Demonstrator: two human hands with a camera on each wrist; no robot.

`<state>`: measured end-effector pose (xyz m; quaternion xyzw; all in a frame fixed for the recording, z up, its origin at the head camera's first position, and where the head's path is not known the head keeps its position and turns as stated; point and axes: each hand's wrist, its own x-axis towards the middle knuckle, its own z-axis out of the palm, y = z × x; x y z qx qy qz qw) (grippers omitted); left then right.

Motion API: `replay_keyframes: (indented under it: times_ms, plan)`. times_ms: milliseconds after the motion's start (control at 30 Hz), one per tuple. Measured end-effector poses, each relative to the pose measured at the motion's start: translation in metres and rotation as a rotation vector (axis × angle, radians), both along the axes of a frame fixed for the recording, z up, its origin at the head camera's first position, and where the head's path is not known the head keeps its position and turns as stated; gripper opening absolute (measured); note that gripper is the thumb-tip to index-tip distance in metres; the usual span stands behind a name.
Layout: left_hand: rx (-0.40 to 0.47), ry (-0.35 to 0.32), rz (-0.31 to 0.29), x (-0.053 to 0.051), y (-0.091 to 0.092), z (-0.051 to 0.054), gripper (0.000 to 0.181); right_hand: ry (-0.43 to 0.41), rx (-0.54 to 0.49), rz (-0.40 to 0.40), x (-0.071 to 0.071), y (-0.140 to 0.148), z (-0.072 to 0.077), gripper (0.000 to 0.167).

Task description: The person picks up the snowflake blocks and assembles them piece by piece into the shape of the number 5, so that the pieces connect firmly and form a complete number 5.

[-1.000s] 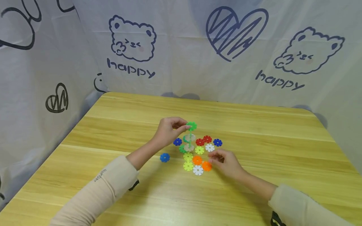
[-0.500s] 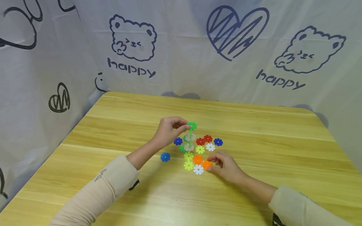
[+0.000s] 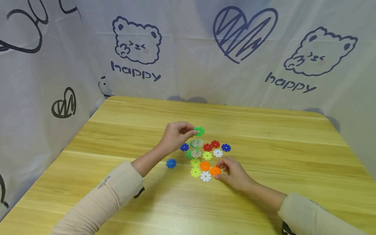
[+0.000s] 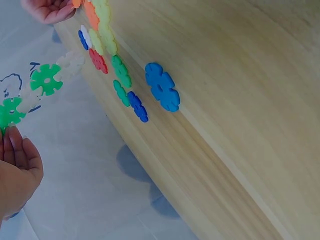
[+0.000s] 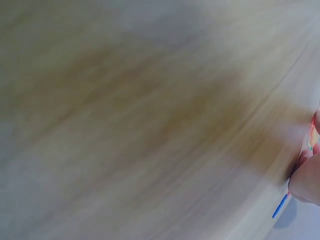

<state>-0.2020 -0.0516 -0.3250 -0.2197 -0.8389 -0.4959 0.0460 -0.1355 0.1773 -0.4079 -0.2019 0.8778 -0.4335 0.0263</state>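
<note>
My left hand (image 3: 177,136) pinches the top green notched plastic disc (image 3: 199,131) of a chain of interlocking discs held above the table. In the left wrist view this chain alternates green (image 4: 46,79) and whitish clear discs (image 4: 71,65). Lower right, my right hand (image 3: 236,173) has thumb and fingers at the edge of an orange disc (image 3: 215,171), pinching it. Beside that lie a white disc (image 3: 205,176), another orange disc (image 3: 205,166) and yellow discs (image 3: 195,172). In the right wrist view only part of my right hand (image 5: 306,175) shows, at the edge.
Behind the chain lie red discs (image 3: 207,147), a dark blue disc (image 3: 226,148) and a white disc (image 3: 218,153). A lighter blue disc (image 3: 171,163) sits apart to the left. The wooden table (image 3: 264,137) meets a printed cloth (image 3: 191,65) at its far edge.
My right hand's fingers have shifted slightly and its thumb has come onto the orange disc's near edge, taking hold of it. My left hand stays in place with the chain.
</note>
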Motion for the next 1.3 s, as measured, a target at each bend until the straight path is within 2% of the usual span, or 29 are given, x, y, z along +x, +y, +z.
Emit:
replay_keyframes:
  times_ms: [167, 333, 467, 667, 833, 1000, 1167, 1300]
  plan:
    - [0.005, -0.004, -0.002, -0.001, 0.000, -0.001, 0.016, -0.029, -0.033, 0.001, 0.000, 0.000, 0.001, 0.027]
    - [0.004, 0.002, 0.001, -0.002, 0.000, -0.003, 0.016, -0.021, -0.020, -0.001, -0.002, 0.001, -0.001, 0.026]
    - [0.003, 0.002, 0.003, -0.001, 0.000, -0.003, 0.015, -0.020, -0.007, -0.020, -0.002, 0.001, 0.000, 0.021]
    - [-0.001, 0.013, 0.004, 0.000, -0.001, -0.002, 0.015, -0.074, 0.000, -0.083, -0.004, 0.001, 0.004, 0.015]
    - [0.001, 0.019, 0.006, 0.001, -0.001, -0.001, 0.015, -0.123, -0.045, -0.101, -0.007, 0.003, 0.010, 0.012]
    - [-0.003, 0.017, 0.011, 0.001, 0.000, -0.001, 0.015, -0.117, -0.116, -0.107, -0.011, 0.005, 0.018, 0.013]
    - [0.002, 0.008, 0.005, 0.001, 0.001, -0.001, 0.016, -0.141, -0.190, -0.150, -0.013, 0.007, 0.028, 0.017]
    - [0.006, 0.006, -0.003, 0.001, 0.002, -0.002, 0.016, -0.159, -0.211, -0.188, -0.016, 0.008, 0.035, 0.019]
